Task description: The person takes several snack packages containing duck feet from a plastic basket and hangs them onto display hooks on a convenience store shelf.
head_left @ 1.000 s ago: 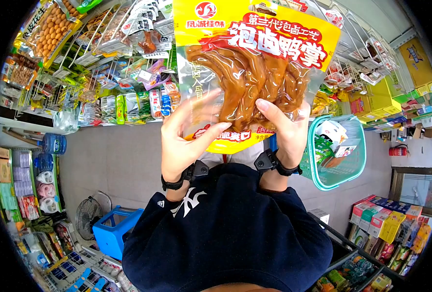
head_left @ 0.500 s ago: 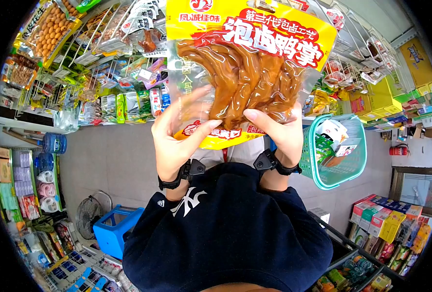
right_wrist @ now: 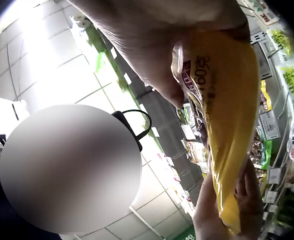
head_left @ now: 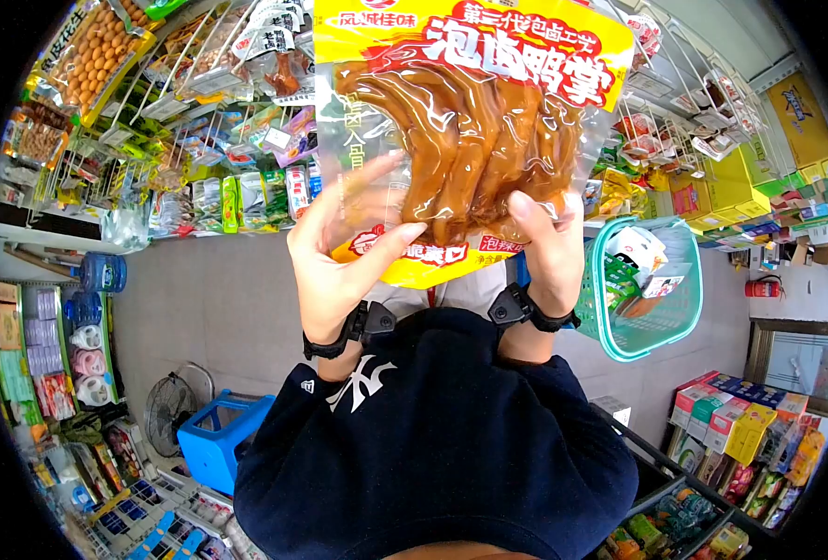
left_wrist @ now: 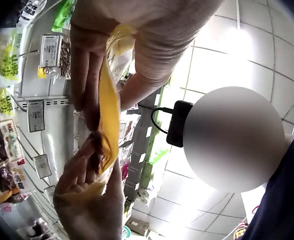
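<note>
A large sealed bag of braised duck feet [head_left: 474, 140], yellow at top and bottom with a clear middle, is held up in front of the chest, printed front toward the head camera. My left hand [head_left: 334, 266] grips its lower left corner, thumb in front and fingers behind, showing through the clear film. Pinching the lower right corner is my right hand [head_left: 552, 252], its thumb on the front and its other fingers mostly hidden behind. Both wrist views catch the bag nearly edge-on, its yellow bottom [right_wrist: 232, 115] between the two hands.
Wire racks with hanging snack packs [head_left: 236, 201] run along the far side. A green basket [head_left: 596, 317] holding several packets stands to the right. On the left are a blue stool [head_left: 218, 443], a fan [head_left: 169, 411] and water jugs [head_left: 104, 273]. Stacked boxes [head_left: 726, 411] sit at lower right.
The bag and both hands have shifted left, and the bag has moved slightly up in the head view. My right thumb has slid rightward across the bag's front. The basket has stayed put.
</note>
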